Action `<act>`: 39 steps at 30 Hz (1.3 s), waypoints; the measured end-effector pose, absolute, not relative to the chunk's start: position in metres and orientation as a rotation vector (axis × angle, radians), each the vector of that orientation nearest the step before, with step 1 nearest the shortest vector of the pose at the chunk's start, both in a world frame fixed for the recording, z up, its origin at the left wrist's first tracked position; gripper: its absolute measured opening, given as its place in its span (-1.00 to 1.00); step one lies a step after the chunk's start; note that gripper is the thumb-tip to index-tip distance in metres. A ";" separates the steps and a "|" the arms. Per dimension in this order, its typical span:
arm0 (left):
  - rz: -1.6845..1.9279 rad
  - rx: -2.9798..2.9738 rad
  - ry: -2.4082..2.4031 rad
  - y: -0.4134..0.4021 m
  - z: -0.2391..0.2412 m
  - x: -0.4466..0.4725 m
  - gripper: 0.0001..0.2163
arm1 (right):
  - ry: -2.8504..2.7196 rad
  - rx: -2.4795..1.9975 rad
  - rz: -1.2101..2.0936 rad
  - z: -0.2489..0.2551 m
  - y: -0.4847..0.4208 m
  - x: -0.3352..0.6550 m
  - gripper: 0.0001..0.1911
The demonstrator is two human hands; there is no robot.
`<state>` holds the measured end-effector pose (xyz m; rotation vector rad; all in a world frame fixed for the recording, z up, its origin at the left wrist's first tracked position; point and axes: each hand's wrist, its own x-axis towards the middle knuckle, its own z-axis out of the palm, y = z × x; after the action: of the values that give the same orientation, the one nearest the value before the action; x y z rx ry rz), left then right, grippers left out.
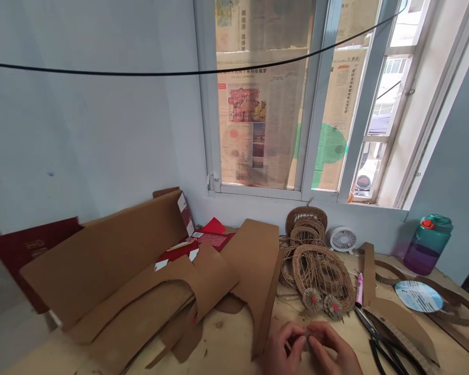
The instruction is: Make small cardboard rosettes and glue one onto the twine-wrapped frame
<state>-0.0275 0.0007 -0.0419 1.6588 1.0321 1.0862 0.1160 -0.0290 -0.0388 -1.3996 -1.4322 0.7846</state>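
At the bottom edge, my left hand (282,348) and my right hand (331,349) meet with thumbs and forefingers pinched together. Between the fingertips is a small greyish-brown piece (307,341), mostly covered, so its kind cannot be made out. Just beyond the hands lie two round pleated cardboard rosettes with red centres, a left one (313,300) and a right one (333,306). They rest against a heap of brown woven rings (323,268). Black-handled scissors (379,336) lie to the right of my right hand.
Cut cardboard sheets (258,260) cover the table's left side. Toward the right are a pink marker (359,289), cardboard strips (369,271), a blue-and-white disc (419,296) and a green-purple bottle (429,245). A small white fan (342,238) stands by the wall. A black cable (140,74) hangs across above.
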 end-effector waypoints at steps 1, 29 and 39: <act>1.078 1.679 1.030 -0.001 -0.040 -0.028 -0.88 | -1.422 -1.397 0.778 -0.036 -0.030 0.115 -0.71; 0.967 1.635 1.026 -0.011 -0.021 -0.031 -0.88 | -1.382 -1.439 0.559 -0.016 -0.050 0.096 -0.72; 0.952 1.720 1.005 -0.012 -0.021 -0.031 -0.85 | -1.433 -1.495 0.506 -0.023 -0.049 0.096 -0.65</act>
<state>-0.0311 -0.0118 -0.0209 1.7201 1.0050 0.9519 0.0961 -0.0495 -0.0232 -1.4946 -1.4329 0.5058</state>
